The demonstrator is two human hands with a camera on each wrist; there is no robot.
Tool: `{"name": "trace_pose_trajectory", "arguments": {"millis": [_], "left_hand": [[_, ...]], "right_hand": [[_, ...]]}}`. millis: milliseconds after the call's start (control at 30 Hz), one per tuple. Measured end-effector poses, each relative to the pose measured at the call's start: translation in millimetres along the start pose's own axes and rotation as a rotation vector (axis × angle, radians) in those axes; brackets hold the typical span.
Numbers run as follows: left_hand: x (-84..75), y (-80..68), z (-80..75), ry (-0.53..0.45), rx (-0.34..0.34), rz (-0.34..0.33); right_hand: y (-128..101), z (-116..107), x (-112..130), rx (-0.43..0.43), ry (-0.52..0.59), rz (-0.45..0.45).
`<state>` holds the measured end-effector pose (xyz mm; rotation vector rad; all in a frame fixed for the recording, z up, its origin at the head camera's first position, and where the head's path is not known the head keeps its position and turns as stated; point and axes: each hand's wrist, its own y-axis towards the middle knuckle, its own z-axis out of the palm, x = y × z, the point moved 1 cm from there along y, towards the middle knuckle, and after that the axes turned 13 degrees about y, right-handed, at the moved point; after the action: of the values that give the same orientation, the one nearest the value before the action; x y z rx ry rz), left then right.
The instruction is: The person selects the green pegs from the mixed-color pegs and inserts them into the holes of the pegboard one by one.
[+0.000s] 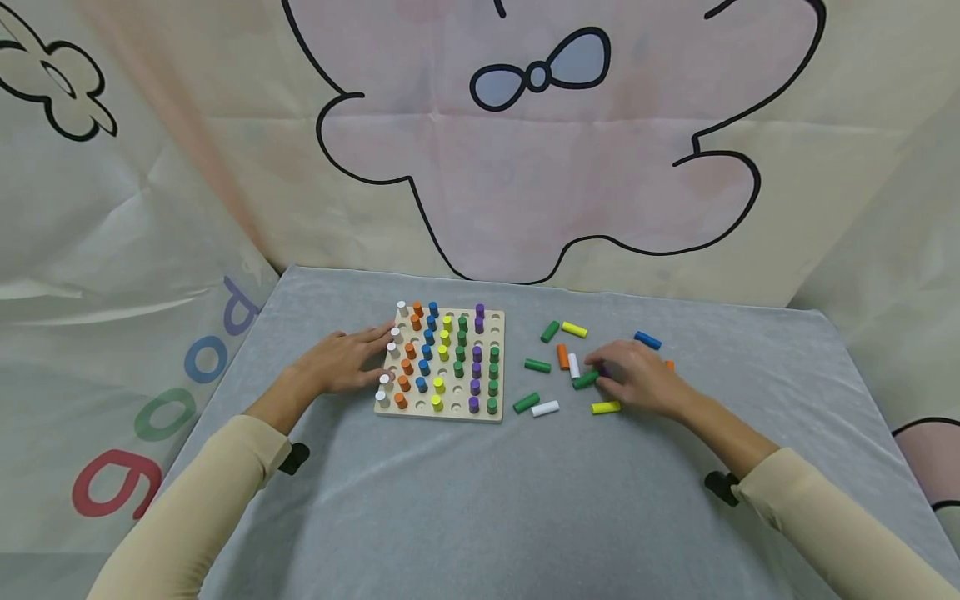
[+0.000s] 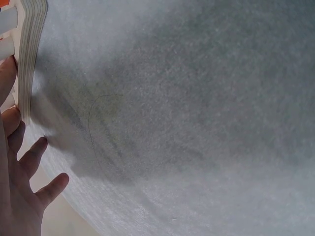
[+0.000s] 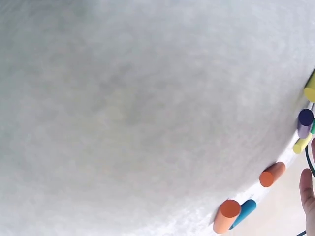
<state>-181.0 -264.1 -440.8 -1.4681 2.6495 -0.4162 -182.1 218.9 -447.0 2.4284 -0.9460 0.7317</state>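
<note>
My left hand (image 1: 343,362) rests against the left side of a pale wooden pegboard (image 1: 442,414), fingers fairly straight and thumb spread lower down. In the left wrist view its fingertips (image 2: 11,120) are right at the board's layered edge (image 2: 32,54). Upright white, orange, blue, yellow, green and purple pegs stand in columns on the board. My right hand (image 1: 637,377) reaches low among loose pegs to the right, thumb and fingers apart. Beside its fingertips lie a purple peg (image 3: 305,123) and a green peg (image 1: 586,380). Most of this hand is outside the right wrist view.
Between board and right hand lie loose green pegs (image 1: 537,366), white pegs (image 1: 545,408) and an orange peg (image 1: 562,357). Yellow pegs (image 1: 606,408) and a blue peg (image 1: 647,340) lie farther right. Grey cloth (image 1: 480,500) covers the table; a printed curtain (image 1: 525,200) hangs behind.
</note>
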Motion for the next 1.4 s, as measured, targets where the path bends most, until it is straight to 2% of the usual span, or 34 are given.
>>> {"name": "trace_pose_trajectory", "arguments": {"millis": [467, 733, 933, 1400], "left_hand": [[1.9, 0.9, 2.2, 0.003, -0.001, 0.005], [3.8, 3.1, 1.8, 0.014, 0.008, 0.004], [4.1, 3.6, 1.5, 0.015, 0.018, 0.005], [2.4, 3.3, 0.7, 0.007, 0.022, 0.002]], "right_hand": [[9.0, 1.0, 12.7, -0.029, 0.029, -0.023], [21.4, 0.0, 22.1, -0.008, 0.068, 0.013], [33.2, -0.8, 28.2, -0.011, 0.061, 0.033], [72.2, 7.0, 43.8, -0.081, 0.095, 0.076]]}}
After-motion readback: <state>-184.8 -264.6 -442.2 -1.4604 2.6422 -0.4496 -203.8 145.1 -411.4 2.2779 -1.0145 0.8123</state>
